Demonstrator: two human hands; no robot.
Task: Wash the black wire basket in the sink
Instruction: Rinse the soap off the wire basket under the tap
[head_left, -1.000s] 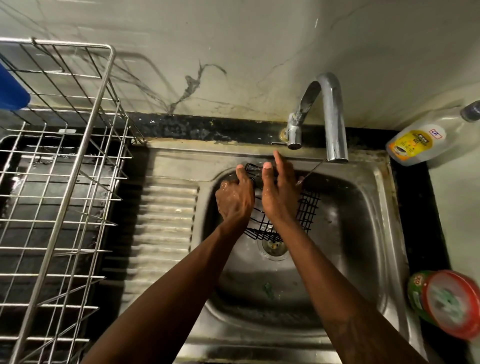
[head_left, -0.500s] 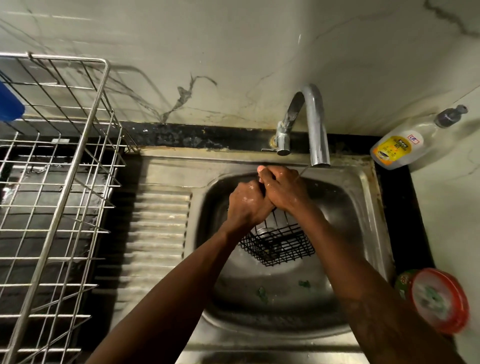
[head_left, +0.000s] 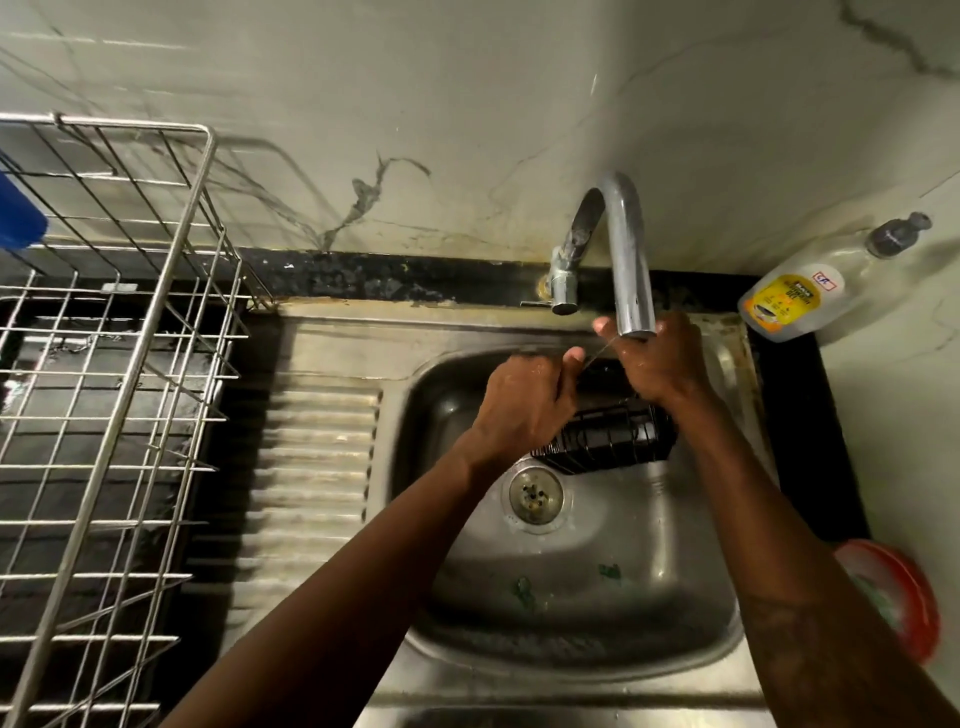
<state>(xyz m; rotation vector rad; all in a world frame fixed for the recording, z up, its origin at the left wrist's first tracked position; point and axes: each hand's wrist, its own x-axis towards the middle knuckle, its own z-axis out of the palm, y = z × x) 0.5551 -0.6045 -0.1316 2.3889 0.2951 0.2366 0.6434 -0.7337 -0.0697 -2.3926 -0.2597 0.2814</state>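
- Left hand (head_left: 524, 402) sat just left of and nearer than the tap (head_left: 626, 249) spout, fingers curled tight on the left end of the black wire basket (head_left: 608, 441), thumb pointing toward the spout.
- Right hand (head_left: 657, 366) was directly under the spout mouth, wet, fingers curled in. Its wrist covered the basket's far right corner, and I could not tell what the fingers held.
- That basket lay below both hands and just nearer than the tap, inside the sink (head_left: 675, 545), with its long side facing the person. Its near edge sat just beyond the drain (head_left: 535, 493).
- A thin line ran from the spout mouth toward the left thumb. I could not tell whether it was water or wire.
- Counted: two hands, one basket, one tap, one drain.
- Two green scraps (head_left: 610, 571) lay on the sink floor, well nearer than the tap.
- One steel dish rack (head_left: 134, 364) stood far left of the tap, with one blue thing (head_left: 18, 218) at its far corner.
- One clear bottle (head_left: 795, 301) with a yellow label lay tilted just right of the tap.
- One red-lidded container (head_left: 904, 597) sat right of and well nearer than the tap, on the black surface (head_left: 810, 415).
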